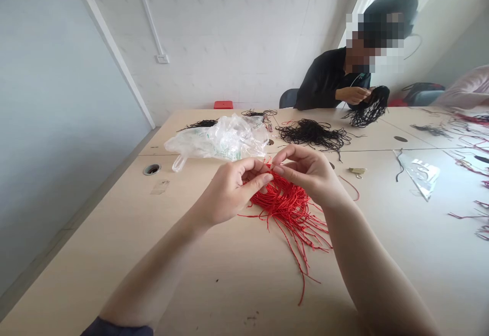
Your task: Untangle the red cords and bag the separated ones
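Note:
A bundle of red cords (292,213) lies fanned out on the light wooden table (114,244), its loose ends trailing toward me. Both hands hover over its far end. My left hand (233,190) is curled, thumb and fingers pinching red cord at the top of the bundle. My right hand (309,173) pinches the same spot from the other side, fingertips almost touching the left ones.
A crumpled clear plastic bag (223,139) lies behind my hands. A heap of black cords (311,133) sits further back. A person in black (336,81) across the table handles black cords. A small metal clip (357,171), foil packet (422,173) and more cords lie right.

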Available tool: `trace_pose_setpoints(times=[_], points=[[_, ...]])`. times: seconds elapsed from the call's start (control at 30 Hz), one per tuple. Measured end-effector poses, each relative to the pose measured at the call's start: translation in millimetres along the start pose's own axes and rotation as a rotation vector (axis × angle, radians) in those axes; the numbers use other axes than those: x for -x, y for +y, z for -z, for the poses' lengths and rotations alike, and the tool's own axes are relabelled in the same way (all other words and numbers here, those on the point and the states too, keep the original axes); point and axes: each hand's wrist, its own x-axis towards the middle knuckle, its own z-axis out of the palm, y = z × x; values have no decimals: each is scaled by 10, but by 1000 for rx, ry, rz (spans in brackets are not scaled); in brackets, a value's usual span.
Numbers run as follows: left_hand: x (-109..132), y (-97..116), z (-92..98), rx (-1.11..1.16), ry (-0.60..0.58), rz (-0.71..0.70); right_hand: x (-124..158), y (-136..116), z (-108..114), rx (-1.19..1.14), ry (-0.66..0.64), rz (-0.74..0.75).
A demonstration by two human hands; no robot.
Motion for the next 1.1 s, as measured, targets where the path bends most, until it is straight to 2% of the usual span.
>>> trace_pose_setpoints(times=[0.17,0.33,0.67,0.9,1.1], points=[[-4,-9,6,-11,-7,3,3,-5,-23,-66,-19,-12],[0,-16,5,35,-11,15,0,7,-44,-99,6,38],[-31,-14,14,156,6,20,42,16,-72,41,33,176],[-26,-27,40,167,-15,35,19,65,-75,120,111,250],[-15,-20,53,183,-43,88,32,70,-85,151,90,274]])
